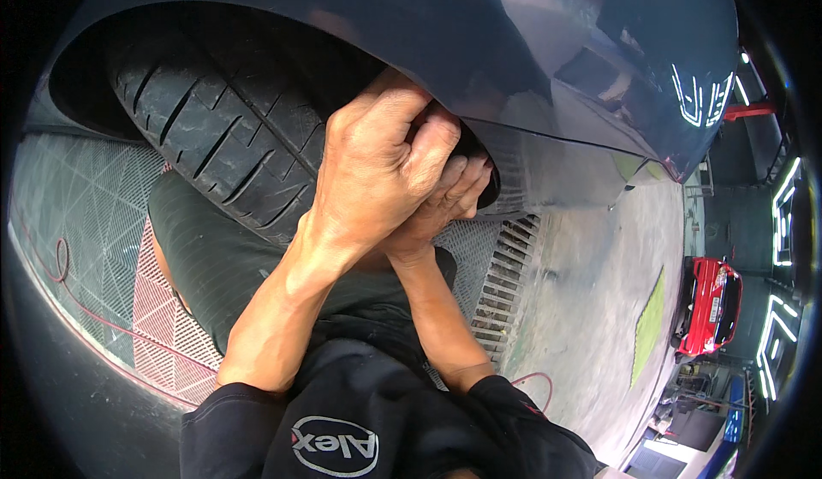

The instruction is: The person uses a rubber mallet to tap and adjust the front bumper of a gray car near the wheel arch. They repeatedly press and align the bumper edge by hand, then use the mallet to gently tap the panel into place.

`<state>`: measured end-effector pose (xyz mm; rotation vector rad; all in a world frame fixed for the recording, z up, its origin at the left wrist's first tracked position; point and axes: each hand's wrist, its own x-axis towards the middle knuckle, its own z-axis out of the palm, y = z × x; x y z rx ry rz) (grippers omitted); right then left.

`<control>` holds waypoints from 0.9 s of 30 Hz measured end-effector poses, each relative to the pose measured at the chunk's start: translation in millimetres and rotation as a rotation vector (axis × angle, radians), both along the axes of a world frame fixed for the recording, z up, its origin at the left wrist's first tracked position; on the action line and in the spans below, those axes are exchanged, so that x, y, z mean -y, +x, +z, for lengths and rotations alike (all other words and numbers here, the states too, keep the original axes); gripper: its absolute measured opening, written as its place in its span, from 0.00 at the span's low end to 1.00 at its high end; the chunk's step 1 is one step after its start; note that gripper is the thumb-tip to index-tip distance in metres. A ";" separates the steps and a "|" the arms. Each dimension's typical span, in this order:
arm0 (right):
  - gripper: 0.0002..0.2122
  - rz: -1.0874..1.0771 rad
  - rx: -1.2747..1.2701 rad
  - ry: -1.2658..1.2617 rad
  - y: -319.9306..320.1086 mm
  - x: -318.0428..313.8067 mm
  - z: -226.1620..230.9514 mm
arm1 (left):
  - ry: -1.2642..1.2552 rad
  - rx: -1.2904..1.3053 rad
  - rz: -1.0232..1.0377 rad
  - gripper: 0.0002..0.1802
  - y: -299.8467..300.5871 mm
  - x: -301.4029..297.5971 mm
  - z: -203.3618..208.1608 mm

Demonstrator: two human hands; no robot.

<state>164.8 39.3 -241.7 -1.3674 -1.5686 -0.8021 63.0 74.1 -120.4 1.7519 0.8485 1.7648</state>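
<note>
Car panel arches rightward over the tire to where the left hand, then the right hand, bunch at its lower edge, whether gripping I cannot tell, and pulling too hard could bend it.

Glossy dark blue-grey car body panel, spread from left to right across the far side of the scene, with pale patches and bright light stripes mirrored toward its right. Hollowed on the left by a broad, rounded wheel-arch edge, smooth and dark, sloping nearer toward the middle, partly hidden there. Pale lower down, below a thin dark crease.
</note>
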 end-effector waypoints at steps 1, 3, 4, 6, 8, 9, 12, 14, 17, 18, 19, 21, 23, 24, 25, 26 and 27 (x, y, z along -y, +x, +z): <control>0.45 -0.003 -0.024 -0.014 -4.2 0.3 0.4 | 0.018 -0.003 0.013 0.07 0.6 -0.9 -0.5; 0.47 0.045 -0.082 0.016 -12.5 -0.6 6.8 | 0.053 -0.011 0.041 0.07 1.6 -2.4 -1.7; 0.47 0.049 -0.103 0.011 -15.2 -0.5 11.1 | 0.041 -0.002 0.034 0.06 1.6 -2.9 -1.7; 0.47 0.039 -0.140 -0.021 -20.6 0.8 18.3 | 0.015 0.016 0.022 0.05 1.1 -3.5 -1.3; 0.47 0.010 -0.132 -0.063 -23.9 -0.8 27.8 | 0.037 -0.017 0.060 0.04 0.9 -2.9 -0.1; 0.47 -0.003 -0.109 -0.082 -24.4 -2.6 34.0 | 0.047 -0.034 0.080 0.04 0.8 -2.5 0.7; 0.44 0.159 -0.243 -0.115 -17.0 -10.1 34.3 | 0.051 0.007 0.114 0.07 3.3 -2.7 5.7; 0.35 0.236 -0.219 -0.143 -14.5 -9.4 42.9 | 0.023 0.024 0.130 0.07 3.6 -4.5 3.5; 0.31 0.250 -0.176 -0.173 -5.0 -13.9 40.2 | -0.100 0.176 0.157 0.04 12.8 10.5 -8.6; 0.32 0.265 -0.176 -0.181 -2.6 -17.6 38.3 | -0.153 0.248 0.167 0.04 16.8 22.9 -9.2; 0.32 0.267 -0.174 -0.186 1.6 -20.6 34.8 | -0.341 0.515 -0.076 0.08 23.8 45.8 -5.9; 0.32 0.304 -0.194 -0.203 3.3 -25.0 32.4 | -0.458 0.634 -0.212 0.13 28.5 62.7 1.7; 0.33 0.333 -0.209 -0.214 5.1 -28.9 31.1 | -0.560 0.740 -0.466 0.14 24.6 60.5 17.7; 0.33 0.338 -0.217 -0.221 6.9 -27.6 30.3 | -0.600 0.814 -0.590 0.11 25.4 53.1 21.5; 0.34 0.316 -0.209 -0.224 16.5 -24.5 33.9 | -0.547 0.921 -0.746 0.11 36.5 44.9 13.3; 0.34 0.344 -0.219 -0.223 10.7 -26.3 34.0 | -0.483 1.012 -0.862 0.11 37.1 36.7 4.1; 0.34 0.349 -0.218 -0.231 12.6 -27.2 31.0 | -0.436 1.108 -1.000 0.11 42.9 27.6 -9.2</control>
